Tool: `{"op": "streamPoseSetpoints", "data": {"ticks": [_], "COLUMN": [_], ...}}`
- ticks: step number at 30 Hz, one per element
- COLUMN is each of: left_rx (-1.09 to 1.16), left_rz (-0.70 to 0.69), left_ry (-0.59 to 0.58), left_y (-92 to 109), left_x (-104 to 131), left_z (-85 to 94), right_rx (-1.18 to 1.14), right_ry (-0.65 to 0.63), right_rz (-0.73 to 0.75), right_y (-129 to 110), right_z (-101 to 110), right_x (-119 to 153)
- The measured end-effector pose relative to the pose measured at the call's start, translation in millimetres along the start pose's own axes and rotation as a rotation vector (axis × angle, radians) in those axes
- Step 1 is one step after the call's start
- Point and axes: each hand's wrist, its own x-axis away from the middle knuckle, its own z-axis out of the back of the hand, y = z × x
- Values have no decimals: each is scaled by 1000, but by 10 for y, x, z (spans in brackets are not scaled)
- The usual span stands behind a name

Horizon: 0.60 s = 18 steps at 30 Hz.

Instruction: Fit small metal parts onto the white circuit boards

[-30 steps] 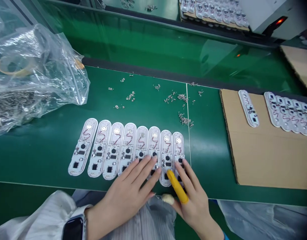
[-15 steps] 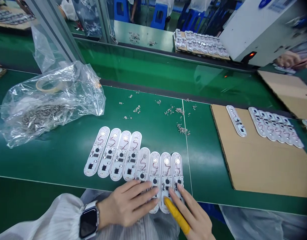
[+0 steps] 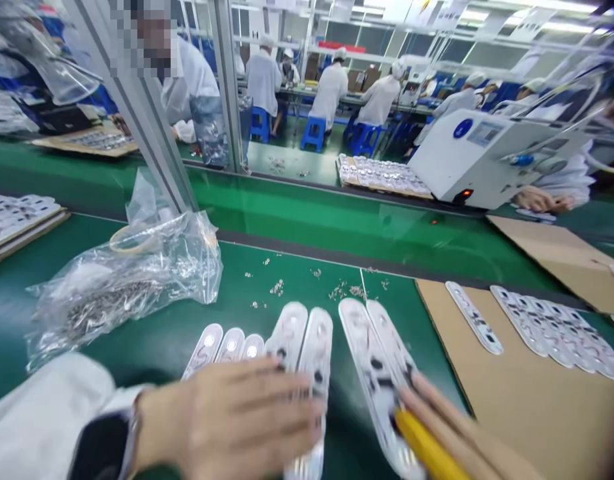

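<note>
Far-left cardboard sheet (image 3: 24, 223): I see it carrying a flat layer of white boards, at the left edge of the desk (image 3: 137, 333).
Plastic bag (image 3: 131, 280): clear, crumpled, lying on the green desk; I make out a heap of small metal parts inside and a ring of tape near its top.
Loose metal parts (image 3: 337, 290): scattered on the desk beyond the boards.
Boards on the desk (image 3: 231, 347): three white oblong circuit boards lie side by side just left of my left hand.
Left hand (image 3: 231, 420): mine, blurred, fingers spread flat over two boards (image 3: 307, 347) that tilt up from the desk; it presses on them rather than closing round them.
Right hand (image 3: 451, 433): low right, one finger in a yellow cot (image 3: 427, 450); fingers lie along two more boards (image 3: 377, 360) lifted at an angle. I cannot tell whether it grips them.
Right cardboard sheet (image 3: 511, 400): holds one single board and a row of boards side by side.
Far tray (image 3: 381, 177): beyond the belt, filled with white parts, next to a white machine (image 3: 487, 150).
</note>
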Motion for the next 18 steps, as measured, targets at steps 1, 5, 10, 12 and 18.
{"op": "streamPoseSetpoints", "data": {"ticks": [1, 5, 10, 12, 18], "left_rx": [-9, -67, -166, -206, -242], "left_rz": [-14, -9, 16, 57, 176], "left_ry": [43, -144, -312, -367, -497], "left_y": [-267, -1450, -2607, -2853, -2941], "left_x": [-81, -360, -593, -641, -630], "left_z": [-38, -444, -973, -1059, -984], "right_rx": [85, 207, 301, 312, 270], "right_ry": [-8, 172, 81, 26, -146], "right_rz": [54, 250, 200, 194, 242], "right_y": [190, 973, 1708, 1856, 1779], "right_z": [-47, -558, -1374, -1549, -1451], "right_x": [-229, -1158, -1983, -2190, -2282]}}
